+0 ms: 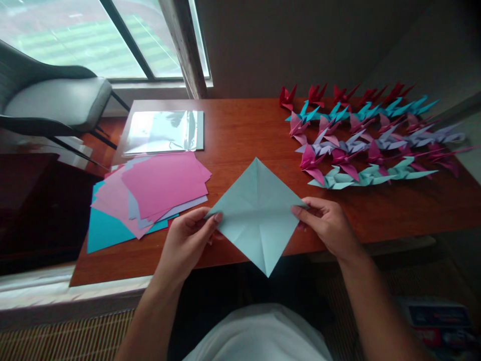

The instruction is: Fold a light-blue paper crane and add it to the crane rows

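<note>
Centrally in the head view, the pale green paper sheet (257, 215) is held diamond-wise between both hands, its lower corner projecting past the near edge of the worktop (240, 128). The left hand (188, 238) pinches the left corner between thumb and fingers; the right hand (330, 223) pinches the right corner likewise. Markings on the printed package (439, 316), lower right, are too dim to read. Creases radiate from the sheet's centre. The worktop is glossy, reddish-brown and wood-grained. At left: fanned, smooth coloured sheets (167, 183) beside a reflective film packet (160, 130). At right: sharp-pointed folded cranes (376, 154), arranged in rows by colour.
</note>
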`<move>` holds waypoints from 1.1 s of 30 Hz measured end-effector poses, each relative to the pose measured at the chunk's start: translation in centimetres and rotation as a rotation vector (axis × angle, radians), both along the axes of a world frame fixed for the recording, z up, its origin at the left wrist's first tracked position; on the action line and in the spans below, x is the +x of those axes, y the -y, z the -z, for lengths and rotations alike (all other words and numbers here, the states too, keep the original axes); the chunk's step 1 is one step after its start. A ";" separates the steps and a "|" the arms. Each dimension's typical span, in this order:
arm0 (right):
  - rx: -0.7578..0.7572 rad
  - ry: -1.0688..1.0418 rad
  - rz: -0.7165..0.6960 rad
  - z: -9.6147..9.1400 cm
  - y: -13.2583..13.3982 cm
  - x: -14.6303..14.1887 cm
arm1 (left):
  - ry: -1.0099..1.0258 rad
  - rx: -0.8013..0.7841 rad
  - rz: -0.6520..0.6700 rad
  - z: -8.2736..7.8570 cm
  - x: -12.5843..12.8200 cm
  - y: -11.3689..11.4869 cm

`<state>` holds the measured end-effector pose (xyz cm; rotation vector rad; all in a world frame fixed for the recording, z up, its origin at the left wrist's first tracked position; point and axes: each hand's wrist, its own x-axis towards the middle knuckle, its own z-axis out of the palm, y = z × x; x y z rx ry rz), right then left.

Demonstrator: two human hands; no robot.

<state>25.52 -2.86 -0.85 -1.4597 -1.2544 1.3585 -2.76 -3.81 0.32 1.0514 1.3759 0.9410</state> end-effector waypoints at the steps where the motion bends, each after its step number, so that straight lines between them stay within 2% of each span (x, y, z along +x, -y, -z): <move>1: -0.015 -0.028 -0.007 0.0 0.0 0.0 | 0.014 -0.012 -0.007 0.0 -0.1 0.0; 6: -0.074 -0.165 0.011 0.0 0.3 -0.2 | 0.052 -0.042 0.032 0.1 -0.6 -0.1; 10: -0.127 -0.263 0.035 0.0 0.4 -0.2 | 0.020 0.056 0.040 -0.2 -0.9 0.3; 13: -0.143 -0.280 0.054 0.2 0.4 -0.2 | -0.007 0.189 0.190 -0.7 -1.7 0.8; 16: -0.149 -0.253 0.074 0.4 0.4 -0.2 | -0.193 0.345 0.351 -1.2 -2.7 1.0; 19: -0.128 -0.217 0.037 0.4 0.4 -0.3 | -0.432 0.474 0.377 -1.3 -3.0 0.7; 22: -0.063 -0.144 -0.032 0.3 0.5 -0.4 | -0.483 0.500 0.383 -0.9 -2.7 0.2; 28: 0.177 0.158 -0.161 0.1 0.3 0.3 | -0.485 0.524 0.332 0.5 -2.0 -0.4; 33: 0.336 0.211 -0.330 -0.2 0.3 1.6 | -0.475 0.491 0.263 0.7 -2.2 -0.3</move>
